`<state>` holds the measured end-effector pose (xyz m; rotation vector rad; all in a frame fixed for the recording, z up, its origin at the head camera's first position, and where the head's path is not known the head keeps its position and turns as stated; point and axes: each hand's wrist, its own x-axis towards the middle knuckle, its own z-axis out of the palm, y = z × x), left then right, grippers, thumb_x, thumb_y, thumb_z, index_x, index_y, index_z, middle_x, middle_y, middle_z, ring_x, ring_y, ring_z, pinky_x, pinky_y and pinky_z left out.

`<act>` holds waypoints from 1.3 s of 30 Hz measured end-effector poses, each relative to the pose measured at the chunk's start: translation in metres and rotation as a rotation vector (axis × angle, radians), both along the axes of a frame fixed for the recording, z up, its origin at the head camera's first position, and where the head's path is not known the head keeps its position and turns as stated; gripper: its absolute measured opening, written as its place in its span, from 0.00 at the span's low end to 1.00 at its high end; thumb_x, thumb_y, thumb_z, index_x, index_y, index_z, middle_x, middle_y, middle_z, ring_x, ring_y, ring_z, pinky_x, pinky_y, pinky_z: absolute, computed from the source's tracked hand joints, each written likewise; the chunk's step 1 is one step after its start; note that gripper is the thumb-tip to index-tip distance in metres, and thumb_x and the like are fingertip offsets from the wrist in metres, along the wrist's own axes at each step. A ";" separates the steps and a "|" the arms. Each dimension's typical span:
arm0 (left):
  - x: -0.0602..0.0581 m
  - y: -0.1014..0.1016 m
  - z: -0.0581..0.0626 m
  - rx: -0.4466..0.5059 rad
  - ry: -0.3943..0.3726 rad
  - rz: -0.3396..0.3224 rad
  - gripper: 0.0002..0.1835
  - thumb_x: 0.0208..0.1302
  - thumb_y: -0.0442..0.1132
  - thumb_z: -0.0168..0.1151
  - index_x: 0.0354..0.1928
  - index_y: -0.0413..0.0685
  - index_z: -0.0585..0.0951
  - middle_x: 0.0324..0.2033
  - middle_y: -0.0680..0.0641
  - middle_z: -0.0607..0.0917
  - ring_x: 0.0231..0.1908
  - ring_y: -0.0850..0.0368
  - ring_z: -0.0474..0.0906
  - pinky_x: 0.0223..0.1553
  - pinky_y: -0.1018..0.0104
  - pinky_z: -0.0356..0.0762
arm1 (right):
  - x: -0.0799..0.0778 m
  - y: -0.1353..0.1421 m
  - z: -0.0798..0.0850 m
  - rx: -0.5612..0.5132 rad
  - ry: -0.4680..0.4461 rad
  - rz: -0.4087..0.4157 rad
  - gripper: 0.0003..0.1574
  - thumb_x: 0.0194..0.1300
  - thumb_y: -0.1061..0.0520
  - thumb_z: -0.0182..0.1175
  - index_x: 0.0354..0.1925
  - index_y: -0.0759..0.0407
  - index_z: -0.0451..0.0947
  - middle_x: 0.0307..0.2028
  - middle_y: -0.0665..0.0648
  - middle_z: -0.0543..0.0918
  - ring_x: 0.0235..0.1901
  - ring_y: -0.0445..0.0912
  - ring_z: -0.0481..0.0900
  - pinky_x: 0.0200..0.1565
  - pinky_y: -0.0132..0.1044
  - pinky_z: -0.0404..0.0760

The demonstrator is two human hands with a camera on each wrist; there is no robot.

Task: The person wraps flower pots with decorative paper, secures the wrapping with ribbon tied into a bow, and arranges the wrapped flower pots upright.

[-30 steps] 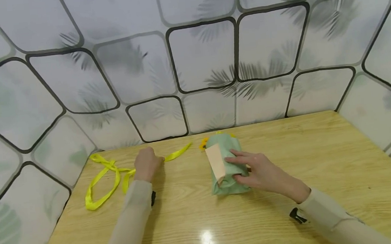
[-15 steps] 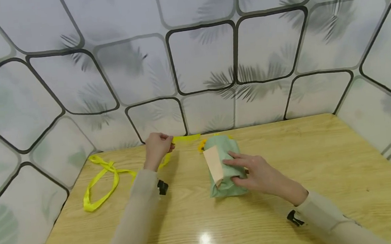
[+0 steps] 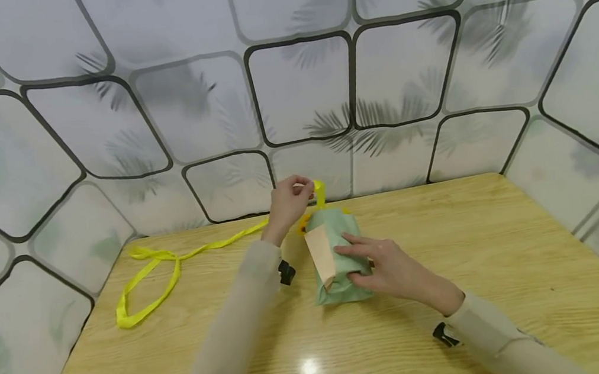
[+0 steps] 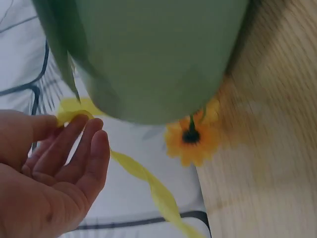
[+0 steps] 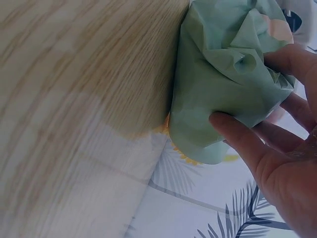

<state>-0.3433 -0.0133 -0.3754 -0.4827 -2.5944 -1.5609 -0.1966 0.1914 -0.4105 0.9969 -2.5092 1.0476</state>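
Observation:
Yellow ribbon (image 3: 224, 241) is pinched by my left hand (image 3: 287, 204) between thumb and fingertips, just beyond the far end of a flower bouquet (image 3: 345, 224). A short piece of ribbon hangs from those fingers down to the bouquet's top. Green paper wraps the bouquet, with a pale peach strip (image 3: 320, 255) on its left side. In the left wrist view an orange-yellow flower (image 4: 193, 136) pokes out beneath the paper's edge. My right hand (image 3: 394, 268) grips the wrapped bouquet from the right, fingers spread over its top and thumb at the near side, creasing the paper.
The ribbon's looped part (image 3: 123, 312) lies on the left of the wooden table (image 3: 470, 243). Behind the table's far edge stands a patterned, cloth-like wall (image 3: 302, 92), continuing along both sides. Each wrist wears a black camera strap clip (image 3: 286, 272).
My left hand has lifted the ribbon end off the table and carried it right, to beyond the bouquet's far end. The trailing ribbon is drawn out behind it. My right hand keeps its hold.

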 end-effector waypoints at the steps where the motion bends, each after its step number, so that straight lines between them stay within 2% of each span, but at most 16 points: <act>1: 0.000 0.004 0.001 -0.009 0.008 -0.033 0.12 0.78 0.44 0.56 0.52 0.45 0.83 0.47 0.39 0.90 0.49 0.42 0.88 0.42 0.57 0.86 | 0.000 0.000 0.000 -0.002 0.009 0.002 0.28 0.58 0.66 0.71 0.59 0.64 0.83 0.63 0.77 0.76 0.16 0.24 0.51 0.18 0.24 0.65; 7: 0.006 0.020 0.010 -0.108 0.019 -0.252 0.15 0.79 0.46 0.54 0.57 0.49 0.83 0.53 0.42 0.88 0.54 0.46 0.85 0.49 0.55 0.84 | -0.001 -0.001 -0.001 -0.007 0.016 0.020 0.28 0.59 0.67 0.70 0.59 0.64 0.83 0.63 0.77 0.76 0.15 0.23 0.48 0.17 0.23 0.65; 9: 0.007 0.022 0.012 -0.150 0.027 -0.294 0.16 0.79 0.46 0.54 0.58 0.50 0.83 0.54 0.44 0.88 0.55 0.50 0.84 0.53 0.56 0.84 | -0.001 -0.001 -0.001 -0.005 0.007 0.022 0.28 0.59 0.67 0.70 0.60 0.64 0.82 0.64 0.77 0.76 0.15 0.23 0.48 0.17 0.24 0.64; 12: 0.009 0.020 0.012 -0.174 0.045 -0.302 0.16 0.80 0.45 0.53 0.61 0.50 0.83 0.56 0.46 0.87 0.56 0.52 0.84 0.55 0.57 0.83 | -0.001 -0.002 -0.001 -0.003 -0.002 0.022 0.29 0.59 0.67 0.70 0.60 0.64 0.82 0.64 0.77 0.75 0.15 0.24 0.48 0.18 0.24 0.64; 16: 0.012 0.011 0.011 -0.142 0.082 -0.241 0.15 0.80 0.43 0.53 0.59 0.52 0.83 0.54 0.49 0.88 0.55 0.53 0.85 0.55 0.56 0.83 | -0.001 -0.003 -0.001 0.000 -0.002 0.017 0.29 0.60 0.66 0.70 0.60 0.64 0.82 0.65 0.77 0.75 0.15 0.24 0.49 0.18 0.24 0.64; 19: 0.018 0.000 0.010 -0.120 0.115 -0.229 0.14 0.79 0.43 0.54 0.56 0.52 0.85 0.51 0.50 0.89 0.52 0.54 0.86 0.54 0.56 0.84 | 0.000 -0.003 0.000 -0.006 -0.003 0.012 0.28 0.60 0.66 0.70 0.60 0.64 0.82 0.64 0.77 0.75 0.15 0.24 0.49 0.17 0.24 0.64; 24: 0.040 -0.020 0.005 -0.137 0.139 -0.259 0.12 0.78 0.44 0.57 0.54 0.51 0.86 0.48 0.50 0.90 0.48 0.57 0.86 0.50 0.60 0.85 | 0.001 0.000 0.001 -0.022 -0.005 0.000 0.29 0.58 0.67 0.70 0.60 0.65 0.82 0.63 0.77 0.76 0.15 0.24 0.47 0.18 0.25 0.63; 28: 0.065 -0.035 -0.003 -0.160 0.150 -0.270 0.12 0.77 0.43 0.59 0.52 0.50 0.87 0.48 0.51 0.90 0.46 0.59 0.85 0.48 0.64 0.85 | 0.000 0.001 0.000 -0.015 -0.005 -0.015 0.29 0.58 0.67 0.71 0.60 0.63 0.82 0.64 0.76 0.76 0.15 0.25 0.48 0.18 0.25 0.63; 32: 0.092 -0.048 -0.012 -0.146 0.189 -0.316 0.10 0.75 0.42 0.61 0.51 0.51 0.87 0.46 0.54 0.89 0.44 0.61 0.85 0.48 0.63 0.85 | -0.001 0.001 -0.002 0.000 -0.020 -0.019 0.30 0.59 0.65 0.71 0.61 0.62 0.82 0.64 0.75 0.76 0.15 0.26 0.50 0.18 0.25 0.63; 35: 0.109 -0.054 -0.018 -0.148 0.308 -0.364 0.08 0.73 0.40 0.64 0.48 0.52 0.87 0.43 0.55 0.88 0.44 0.62 0.84 0.48 0.58 0.86 | -0.001 -0.001 -0.003 0.006 -0.032 -0.019 0.30 0.60 0.65 0.72 0.62 0.61 0.81 0.65 0.75 0.75 0.15 0.27 0.50 0.18 0.25 0.63; 39: 0.125 -0.054 -0.022 -0.194 0.519 -0.434 0.08 0.69 0.39 0.68 0.47 0.50 0.87 0.42 0.53 0.86 0.45 0.59 0.82 0.46 0.61 0.84 | 0.000 -0.003 -0.003 0.017 -0.020 -0.021 0.31 0.59 0.64 0.72 0.62 0.62 0.81 0.65 0.75 0.75 0.14 0.26 0.50 0.18 0.25 0.64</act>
